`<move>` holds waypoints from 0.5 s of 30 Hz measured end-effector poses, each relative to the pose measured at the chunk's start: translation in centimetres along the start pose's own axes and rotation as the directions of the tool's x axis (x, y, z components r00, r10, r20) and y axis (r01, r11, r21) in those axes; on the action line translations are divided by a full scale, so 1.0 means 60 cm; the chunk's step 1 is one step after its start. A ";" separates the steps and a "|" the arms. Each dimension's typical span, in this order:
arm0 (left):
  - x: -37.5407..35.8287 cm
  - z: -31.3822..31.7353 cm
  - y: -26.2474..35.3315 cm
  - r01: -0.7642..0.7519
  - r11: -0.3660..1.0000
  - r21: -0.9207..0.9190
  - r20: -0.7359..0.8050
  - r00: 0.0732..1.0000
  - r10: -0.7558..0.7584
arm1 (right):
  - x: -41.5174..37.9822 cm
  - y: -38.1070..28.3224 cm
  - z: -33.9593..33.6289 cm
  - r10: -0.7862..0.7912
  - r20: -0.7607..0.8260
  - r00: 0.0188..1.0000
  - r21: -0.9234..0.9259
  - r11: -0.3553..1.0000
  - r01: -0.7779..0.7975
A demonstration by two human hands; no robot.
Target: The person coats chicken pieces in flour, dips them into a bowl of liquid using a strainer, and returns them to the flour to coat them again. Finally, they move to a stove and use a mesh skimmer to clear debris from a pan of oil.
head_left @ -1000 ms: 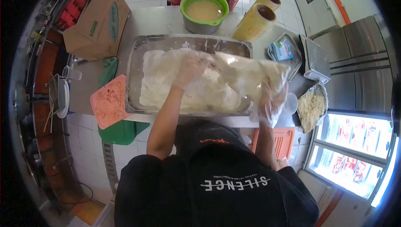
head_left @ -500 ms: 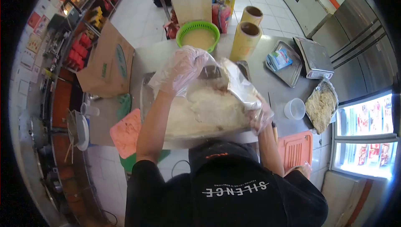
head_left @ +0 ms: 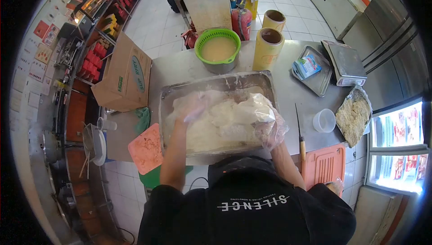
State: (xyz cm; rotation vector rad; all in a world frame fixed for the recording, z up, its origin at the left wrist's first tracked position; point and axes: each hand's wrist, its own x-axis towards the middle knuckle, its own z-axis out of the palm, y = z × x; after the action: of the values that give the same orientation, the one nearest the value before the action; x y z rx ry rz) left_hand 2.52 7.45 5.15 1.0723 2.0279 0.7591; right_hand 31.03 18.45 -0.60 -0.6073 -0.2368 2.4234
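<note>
Filling the steel tray (head_left: pixel 167 93) on the bench (head_left: pixel 180 67), white flour lies heaped; the plastic bag (head_left: pixel 245 112) lies lengthwise across it, left hand (head_left: pixel 191 108) and right hand (head_left: pixel 270 130) grasping its ends.

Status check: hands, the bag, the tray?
Left hand gloved, on bag. Right hand gloved, gripping bag. Bag over floury tray. Knife lies right of tray.

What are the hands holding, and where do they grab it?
Both gloved hands hold a clear plastic bag of white flour over the metal tray: the left hand at its left end, the right hand at its right end.
</note>
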 end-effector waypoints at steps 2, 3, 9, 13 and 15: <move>0.003 0.065 -0.112 -0.018 0.873 -0.487 0.070 0.996 0.059 | -0.014 -0.014 0.056 0.037 0.013 0.999 0.040 0.999 -0.037; -0.020 0.074 -0.100 0.058 0.813 -0.579 0.121 0.993 0.016 | -0.018 -0.027 0.087 0.135 0.079 0.988 0.184 0.972 -0.147; -0.030 0.133 -0.009 0.324 0.323 -0.889 0.298 0.946 -0.128 | 0.021 -0.045 0.070 0.181 0.307 0.935 0.144 0.962 -0.233; -0.013 0.124 0.035 0.183 0.327 -0.927 0.191 0.982 -0.009 | -0.024 -0.074 0.177 0.084 -0.012 0.996 -0.238 0.968 -0.084; -0.016 0.121 0.047 0.115 0.323 -0.939 0.111 0.993 -0.031 | -0.021 -0.096 0.164 0.050 -0.001 0.999 -0.368 0.929 -0.047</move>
State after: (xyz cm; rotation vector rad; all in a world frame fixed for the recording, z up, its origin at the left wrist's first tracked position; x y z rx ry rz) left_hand 9.95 9.19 3.38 0.2501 1.1102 1.5555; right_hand 30.24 22.00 10.28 -0.7732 -0.6998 2.4452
